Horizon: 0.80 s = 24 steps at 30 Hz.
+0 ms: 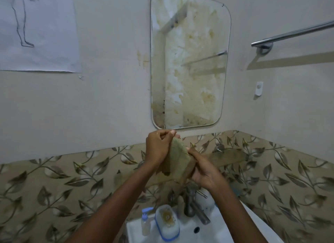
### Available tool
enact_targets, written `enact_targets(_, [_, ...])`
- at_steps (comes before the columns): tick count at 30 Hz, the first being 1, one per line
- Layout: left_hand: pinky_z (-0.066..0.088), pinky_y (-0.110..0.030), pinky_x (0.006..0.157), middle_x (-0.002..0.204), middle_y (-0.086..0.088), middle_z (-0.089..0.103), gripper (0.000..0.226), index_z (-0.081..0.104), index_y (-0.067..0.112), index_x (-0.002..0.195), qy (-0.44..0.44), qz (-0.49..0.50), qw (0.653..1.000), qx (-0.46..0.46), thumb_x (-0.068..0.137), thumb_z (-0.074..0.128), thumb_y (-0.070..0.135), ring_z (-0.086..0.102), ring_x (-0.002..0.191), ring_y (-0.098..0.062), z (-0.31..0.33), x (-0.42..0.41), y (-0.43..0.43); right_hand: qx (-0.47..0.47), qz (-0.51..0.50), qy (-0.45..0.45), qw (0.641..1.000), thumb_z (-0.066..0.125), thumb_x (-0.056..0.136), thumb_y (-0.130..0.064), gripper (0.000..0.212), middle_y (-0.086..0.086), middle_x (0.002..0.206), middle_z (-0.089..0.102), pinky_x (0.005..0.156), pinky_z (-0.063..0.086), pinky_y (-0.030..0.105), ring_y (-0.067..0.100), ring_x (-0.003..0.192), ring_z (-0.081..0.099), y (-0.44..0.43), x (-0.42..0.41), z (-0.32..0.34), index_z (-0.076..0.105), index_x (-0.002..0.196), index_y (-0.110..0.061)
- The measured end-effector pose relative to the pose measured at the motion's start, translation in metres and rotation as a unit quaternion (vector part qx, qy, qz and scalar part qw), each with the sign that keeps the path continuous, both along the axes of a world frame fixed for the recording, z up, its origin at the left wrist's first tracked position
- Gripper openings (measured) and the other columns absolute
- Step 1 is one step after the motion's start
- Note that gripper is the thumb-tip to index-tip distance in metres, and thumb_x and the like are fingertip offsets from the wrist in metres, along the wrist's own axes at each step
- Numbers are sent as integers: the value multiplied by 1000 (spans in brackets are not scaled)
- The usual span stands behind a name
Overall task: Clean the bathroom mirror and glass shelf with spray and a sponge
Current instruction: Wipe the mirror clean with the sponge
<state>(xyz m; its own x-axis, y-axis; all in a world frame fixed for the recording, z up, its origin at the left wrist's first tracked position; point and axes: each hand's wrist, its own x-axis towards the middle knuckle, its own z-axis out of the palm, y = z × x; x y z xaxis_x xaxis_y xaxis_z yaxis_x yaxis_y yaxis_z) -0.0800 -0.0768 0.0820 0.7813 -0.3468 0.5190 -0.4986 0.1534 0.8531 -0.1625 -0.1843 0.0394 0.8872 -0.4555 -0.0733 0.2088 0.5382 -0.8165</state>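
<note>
Only the head view to go on here. Both hands are up in the middle of the frame, just under the bottom edge of the mirror (189,62), with the sponge (178,161) caught between them. The left hand (157,147) has its fingers (169,133) curled tight over the sponge's top end. The right hand (202,168) wraps round the lower end. So both are closed on the sponge, nothing loose. The sponge sits tilted, with its top end up near the mirror and its bottom end down toward the lower right.

My guess at why it's held like that: it's right above the sink (216,232) and the tap (193,204). That reads like wringing or folding it so any drips land in the basin and not down the wall.

The mirror is covered in yellowish smears top to bottom, so I'd say the real scrubbing is barely started. The glass shelf (227,156) runs off to the right behind the right hand, with a brownish film on it, and looks untouched to me.

A small bottle with a blue top (146,223) stands on the sink's edge at lower centre, just beside the soap dish (167,223) and well apart from both hands. I can't tell if that's the spray.
</note>
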Motion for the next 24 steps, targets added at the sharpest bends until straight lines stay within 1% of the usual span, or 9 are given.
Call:
enact_targets(2, [55, -21, 71, 83, 0, 74, 15, 73, 14, 90, -24, 21, 1000, 1, 89, 61, 23, 69, 78, -8, 2, 5, 6, 13, -13, -6, 1000, 59, 88, -12, 16, 15, 85, 71, 58, 59, 33, 24, 70, 70, 1, 6, 4, 67, 99, -3])
enact_targets(5, [53, -25, 76, 91, -2, 73, 16, 74, 15, 91, -46, 57, 997, 30, 89, 60, 22, 65, 82, -10, 4, 18, 14, -1, -92, -113, 989, 58, 88, -4, 8, 13, 81, 68, 67, 58, 30, 20, 77, 64, -5, 16, 21, 64, 84, -2])
enact_targets(7, [54, -27, 74, 97, -6, 72, 19, 72, 12, 100, -44, 32, 996, 71, 90, 58, 20, 63, 83, -12, 7, 28, 18, -13, -92, -165, 982, 55, 88, -2, 9, 14, 80, 68, 80, 55, 33, 22, 82, 64, -4, 21, 35, 62, 82, 0])
enact_targets(9, [53, -20, 64, 100, -6, 70, 20, 71, 12, 104, -36, -20, 995, 94, 92, 55, 17, 63, 82, -12, 13, 34, 23, -31, -82, -176, 980, 54, 89, -2, 9, 16, 84, 67, 85, 54, 37, 24, 84, 65, 1, 25, 45, 60, 85, 2])
enact_targets(11, [50, -14, 56, 99, -3, 68, 21, 69, 13, 106, -32, -59, 993, 97, 94, 52, 16, 61, 82, -10, 20, 36, 27, -41, -83, -182, 979, 53, 90, -2, 10, 14, 81, 67, 83, 54, 35, 22, 81, 65, 3, 28, 53, 60, 83, 0])
enact_targets(14, [48, -14, 54, 102, -1, 66, 21, 66, 17, 110, -24, -119, 988, 99, 92, 56, 19, 60, 82, -7, 32, 39, 31, -47, -80, -195, 976, 50, 92, -4, 13, 9, 73, 68, 74, 57, 30, 17, 72, 66, 3, 29, 65, 58, 82, -2])
enact_targets(18, [55, -23, 75, 116, -3, 65, 29, 67, 16, 108, 75, -221, 971, 47, 81, 69, 7, 64, 100, -15, 46, 44, 35, -65, -59, -193, 977, 51, 91, -2, 12, 7, 69, 70, 66, 58, 29, 15, 66, 68, 1, 27, 73, 58, 81, -3])
enact_targets(20, [55, -26, 81, 111, 1, 68, 30, 69, 17, 104, 32, -183, 981, 55, 76, 73, 7, 64, 103, -14, 51, 49, 37, -74, -51, -184, 979, 52, 89, 3, 13, 7, 68, 69, 65, 58, 29, 15, 65, 68, -1, 26, 76, 56, 80, -5])
enact_targets(24, [55, -22, 75, 104, 4, 71, 42, 70, 16, 105, -102, -73, 982, 142, 66, 83, 21, 67, 90, -9, 56, 51, 33, -100, -67, -170, 978, 55, 83, 12, 21, 6, 64, 68, 61, 58, 29, 15, 61, 67, -4, 31, 80, 51, 78, -8])
